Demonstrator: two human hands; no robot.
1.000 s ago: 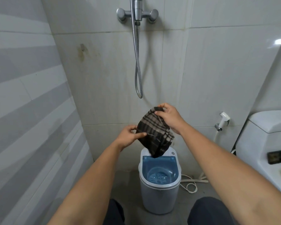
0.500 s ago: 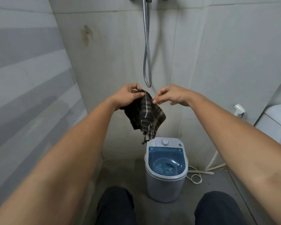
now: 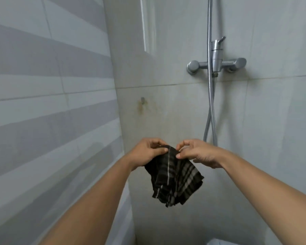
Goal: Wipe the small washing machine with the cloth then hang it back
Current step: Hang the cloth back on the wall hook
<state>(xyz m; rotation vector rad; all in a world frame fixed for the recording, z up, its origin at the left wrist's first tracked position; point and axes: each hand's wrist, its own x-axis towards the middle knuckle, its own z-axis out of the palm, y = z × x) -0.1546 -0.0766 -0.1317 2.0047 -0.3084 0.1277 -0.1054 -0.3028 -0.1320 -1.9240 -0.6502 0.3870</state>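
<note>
A dark plaid cloth [image 3: 175, 179] hangs in front of the tiled wall, held at its top edge by both hands. My left hand [image 3: 147, 152] grips the top left corner, and my right hand [image 3: 196, 152] pinches the top edge just beside it. A small metal hook [image 3: 142, 100] sticks out of the wall above the hands, with a rusty stain under it. Only a sliver of the small washing machine [image 3: 217, 242] shows at the bottom edge.
A chrome shower mixer [image 3: 216, 63] is mounted on the wall at the upper right, and its hose [image 3: 209, 124] loops down right of the hands. The striped grey wall [image 3: 42, 103] stands close on the left.
The view has tilted up, so the washing machine has dropped almost out of sight. Both hands have lifted the cloth toward the wall hook and now hold its top edge close together.
</note>
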